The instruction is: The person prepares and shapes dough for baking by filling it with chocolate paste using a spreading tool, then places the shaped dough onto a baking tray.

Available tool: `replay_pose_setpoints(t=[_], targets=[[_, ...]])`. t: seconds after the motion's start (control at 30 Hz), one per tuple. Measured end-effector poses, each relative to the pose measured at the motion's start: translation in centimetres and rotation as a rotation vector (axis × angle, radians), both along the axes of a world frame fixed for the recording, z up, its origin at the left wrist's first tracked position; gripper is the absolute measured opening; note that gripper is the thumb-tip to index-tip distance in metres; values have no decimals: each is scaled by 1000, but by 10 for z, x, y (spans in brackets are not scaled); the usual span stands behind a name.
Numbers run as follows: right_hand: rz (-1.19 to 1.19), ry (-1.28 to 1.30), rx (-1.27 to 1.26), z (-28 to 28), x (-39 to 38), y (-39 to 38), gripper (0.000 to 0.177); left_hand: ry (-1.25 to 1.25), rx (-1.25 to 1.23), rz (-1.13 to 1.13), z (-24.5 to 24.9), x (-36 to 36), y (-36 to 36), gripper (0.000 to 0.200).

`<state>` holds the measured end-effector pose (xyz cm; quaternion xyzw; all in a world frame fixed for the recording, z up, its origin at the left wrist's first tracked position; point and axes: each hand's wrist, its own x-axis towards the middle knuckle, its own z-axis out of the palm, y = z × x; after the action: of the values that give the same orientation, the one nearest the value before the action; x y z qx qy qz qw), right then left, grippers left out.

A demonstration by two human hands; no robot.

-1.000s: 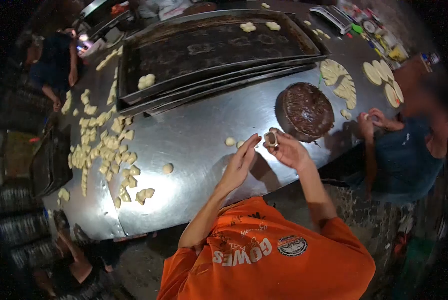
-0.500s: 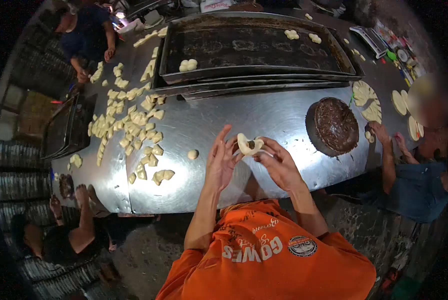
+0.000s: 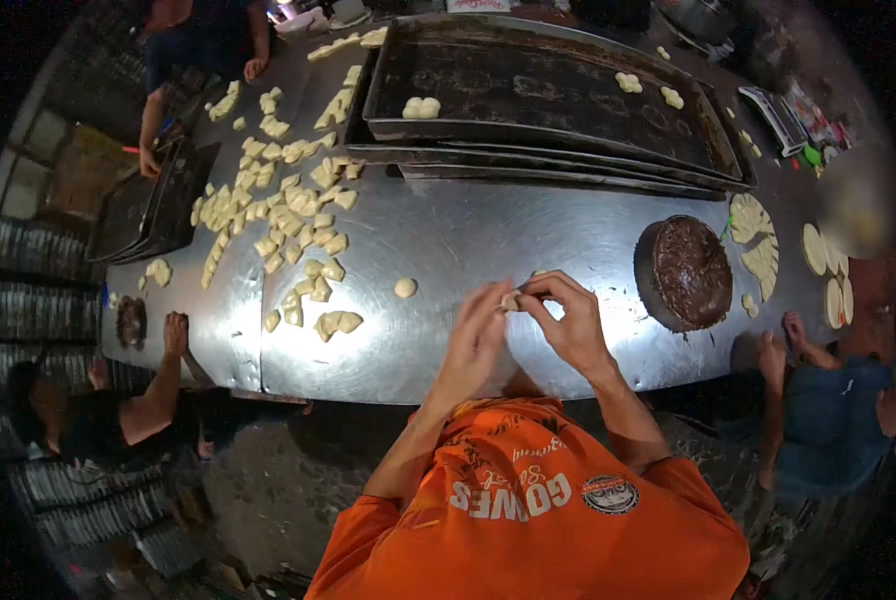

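Note:
My left hand (image 3: 476, 335) and my right hand (image 3: 568, 322) meet above the steel table (image 3: 448, 240), fingers pinched together around a small piece of dough (image 3: 510, 300). Only a sliver of the dough shows between the fingertips. A round pan of dark chocolate filling (image 3: 690, 272) sits on the table to the right of my hands. One small dough ball (image 3: 405, 288) lies on the table to the left of my hands.
Several cut dough pieces (image 3: 278, 215) are scattered on the left half of the table. Stacked dark baking trays (image 3: 558, 95) with a few shaped pieces stand at the back. Flat dough rounds (image 3: 758, 240) lie at right. Other people work at the left, top-left and right edges.
The open dough piece that my hands held apart half a second ago is now folded shut between my fingertips. The view has shifted, so the table sits further right and lower.

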<state>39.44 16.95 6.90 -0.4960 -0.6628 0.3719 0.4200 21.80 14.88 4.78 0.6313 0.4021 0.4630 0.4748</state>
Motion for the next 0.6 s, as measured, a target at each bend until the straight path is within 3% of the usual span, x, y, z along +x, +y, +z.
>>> replay_pose_setpoints(t=[0.03,0.07,0.13,0.2,0.27,0.3,0.33,0.4,0.43,0.47,0.53,0.6], targets=[[-26,28,-2,-2,-3,0,18,-254,-164,129,-5,1,-1,45],[-18,29,-3,-2,-7,-1,18,-254,-163,138,-6,-2,0,45],[-30,169,-25,0,-23,-4,17,-422,-439,33,-8,-13,3,42],[24,214,-21,7,-34,-4,16,-462,-455,87,-10,-16,2,40],[86,-3,79,-2,-32,1,18,-500,-474,135,-13,-20,0,39],[68,185,-93,-19,-36,3,20,-396,-426,147,-14,-23,0,38],[68,186,-93,-34,-34,5,20,-292,-379,157,-15,-25,0,37],[165,248,-367,-53,-27,11,19,-171,-339,137,-42,-32,4,40],[236,-22,-334,-65,-19,15,20,-51,-297,118,-60,-37,4,43],[241,-26,-343,-85,-14,16,20,-55,-306,123,-82,-43,-1,43],[189,-479,-107,-119,-12,22,20,596,77,366,-114,-61,-1,51],[155,-364,-215,-118,-37,24,20,429,4,493,-93,-76,5,49]])
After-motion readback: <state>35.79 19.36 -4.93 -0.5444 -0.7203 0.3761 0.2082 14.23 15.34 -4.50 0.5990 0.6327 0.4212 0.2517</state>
